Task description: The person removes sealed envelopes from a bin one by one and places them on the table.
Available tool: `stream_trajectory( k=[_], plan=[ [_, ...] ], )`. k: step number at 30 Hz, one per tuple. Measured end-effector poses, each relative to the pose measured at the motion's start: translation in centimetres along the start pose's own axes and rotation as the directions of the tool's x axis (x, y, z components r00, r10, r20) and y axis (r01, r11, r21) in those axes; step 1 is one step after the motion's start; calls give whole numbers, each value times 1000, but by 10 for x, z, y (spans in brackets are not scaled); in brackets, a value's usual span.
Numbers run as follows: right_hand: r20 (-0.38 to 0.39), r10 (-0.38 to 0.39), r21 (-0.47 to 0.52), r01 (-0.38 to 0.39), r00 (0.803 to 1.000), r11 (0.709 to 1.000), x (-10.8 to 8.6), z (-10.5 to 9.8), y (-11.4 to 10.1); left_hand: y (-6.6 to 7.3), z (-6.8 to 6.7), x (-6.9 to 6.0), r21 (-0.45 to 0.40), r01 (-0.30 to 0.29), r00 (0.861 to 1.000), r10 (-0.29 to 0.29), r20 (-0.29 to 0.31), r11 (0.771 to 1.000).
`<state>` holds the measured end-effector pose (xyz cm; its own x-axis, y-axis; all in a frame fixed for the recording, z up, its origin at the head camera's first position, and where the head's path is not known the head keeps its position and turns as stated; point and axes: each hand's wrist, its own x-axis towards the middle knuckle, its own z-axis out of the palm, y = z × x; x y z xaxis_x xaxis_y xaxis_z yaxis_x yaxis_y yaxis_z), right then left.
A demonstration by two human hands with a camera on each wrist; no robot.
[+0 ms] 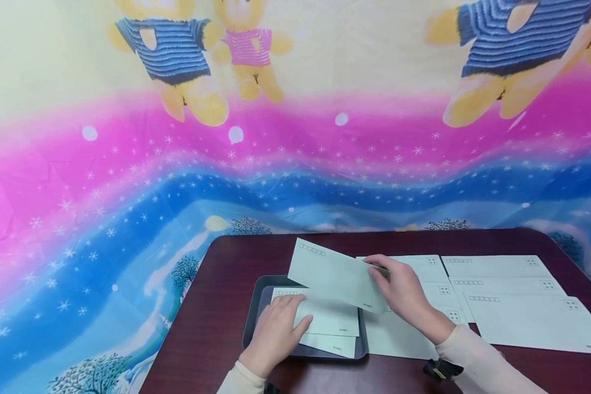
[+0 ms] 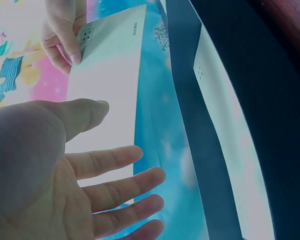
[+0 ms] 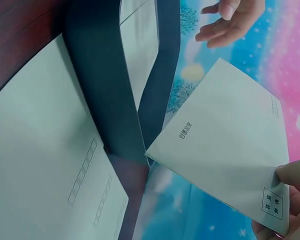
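My right hand [image 1: 404, 293] pinches one white envelope [image 1: 332, 273] by its right end, thumb on the printed face. That envelope is tilted above a dark tray [image 1: 250, 323], apart from it. In the right wrist view the envelope [image 3: 225, 135] shows a printed stamp box beside the thumb. Over the tray's left side is my left hand [image 1: 278, 328], its fingers spread and nothing gripped; the left wrist view shows this hand [image 2: 90, 165] with straight fingers. More envelopes [image 1: 330, 343] lie in the tray, one askew under another.
Right of the tray, envelopes lie in two overlapping columns: a nearer column [image 1: 399, 339] partly behind my right arm, and a farther right column [image 1: 532, 323]. All rest on a dark red-brown table [image 1: 202, 306]. Behind it hangs a colourful cloth [image 1: 295, 142] with bears and snowflakes.
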<state>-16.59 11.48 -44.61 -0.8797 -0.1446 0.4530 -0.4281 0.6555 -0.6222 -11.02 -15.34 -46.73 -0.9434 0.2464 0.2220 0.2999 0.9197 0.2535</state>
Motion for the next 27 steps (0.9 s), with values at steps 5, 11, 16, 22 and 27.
stream_trajectory(
  k=[5, 11, 16, 22, 27],
  plan=[
    [-27, -15, -32, 14, 1000, 999, -3, -12, 7, 5, 0, 1, 0, -17, 1000, 17, 4, 1000],
    [-43, 15, -48, -17, 999, 999, -10, -27, 15, 12, 0, 3, -3, -34, 999, 34, 16, 999],
    [-22, 57, -53, -58, 998, 997, -14, -39, 21, 16, 2, 2, 2, -75, 997, 75, 15, 997],
    [-8, 97, -75, -98, 995, 992, -20, -52, 29, 23, 3, 2, -6, -103, 994, 103, 27, 995],
    [-8, 118, -73, -118, 993, 990, -25, -62, 37, 28, 5, 4, -14, -115, 993, 116, 36, 993]
  ],
)
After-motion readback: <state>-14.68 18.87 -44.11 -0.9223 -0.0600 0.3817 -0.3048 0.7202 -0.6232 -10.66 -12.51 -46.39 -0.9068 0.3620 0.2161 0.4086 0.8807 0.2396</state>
